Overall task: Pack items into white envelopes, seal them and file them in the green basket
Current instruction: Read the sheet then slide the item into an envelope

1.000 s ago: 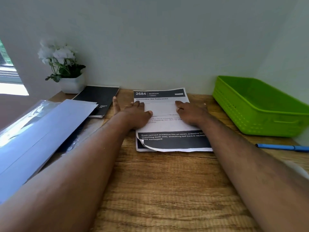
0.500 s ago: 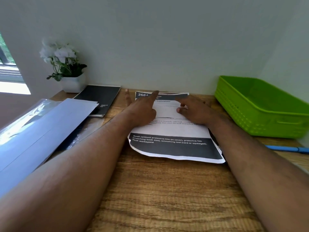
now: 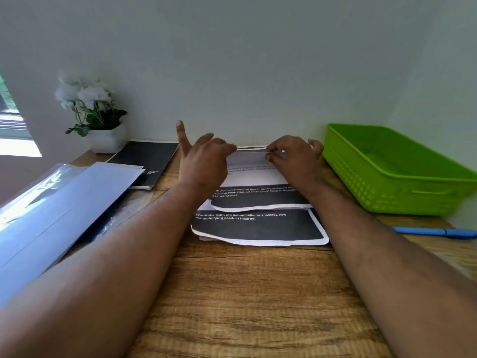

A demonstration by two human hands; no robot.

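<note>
A small stack of printed sheets [image 3: 258, 226] with black bands lies on the wooden desk near the wall. The top sheet [image 3: 253, 174] is slid back, so the sheet under it shows its lower band. My left hand [image 3: 204, 164] and my right hand [image 3: 294, 156] both pinch the far edge of the top sheet and lift it slightly. White envelopes [image 3: 64, 202] lie in a loose pile at the left, over a clear plastic sleeve. The green basket [image 3: 402, 192] stands at the right against the wall and looks empty.
A black notebook [image 3: 149, 158] lies at the back left, partly under the envelopes. A white pot with white flowers [image 3: 103, 135] stands in the back left corner. A blue pen [image 3: 436, 231] lies right of the sheets, in front of the basket.
Both hands slid from the middle of the top sheet to its far edge and took hold of it. The top sheet shifted back, uncovering the lower band of the sheet beneath.
</note>
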